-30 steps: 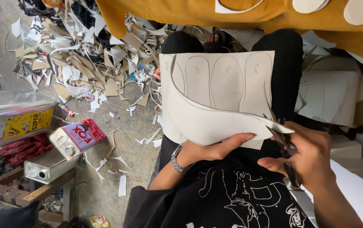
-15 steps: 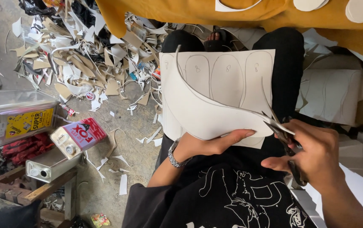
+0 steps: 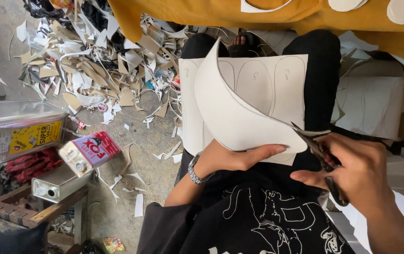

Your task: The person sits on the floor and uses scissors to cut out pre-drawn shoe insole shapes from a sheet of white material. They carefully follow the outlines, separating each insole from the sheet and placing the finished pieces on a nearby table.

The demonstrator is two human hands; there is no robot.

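Note:
A white sheet [image 3: 258,89] with several pencilled sole outlines lies across my lap. My left hand [image 3: 232,157] grips its near edge, thumb on top, a metal watch on the wrist. A partly cut sole-shaped flap [image 3: 232,117] curls up from the sheet. My right hand [image 3: 357,171] holds dark scissors [image 3: 314,146] whose blades bite into the sheet's right edge beside the flap.
A heap of offcuts [image 3: 98,70] covers the concrete floor at upper left. Metal cans [image 3: 18,131] and a red-and-white tin [image 3: 89,150] stand at left above a wooden stool [image 3: 47,211]. A yellow cloth [image 3: 258,16] with cut soles lies ahead; white sheets [image 3: 376,108] are stacked at right.
The cut has run further along the outline, and the freed flap now curls higher and more to the left. My right hand with the scissors has shifted slightly.

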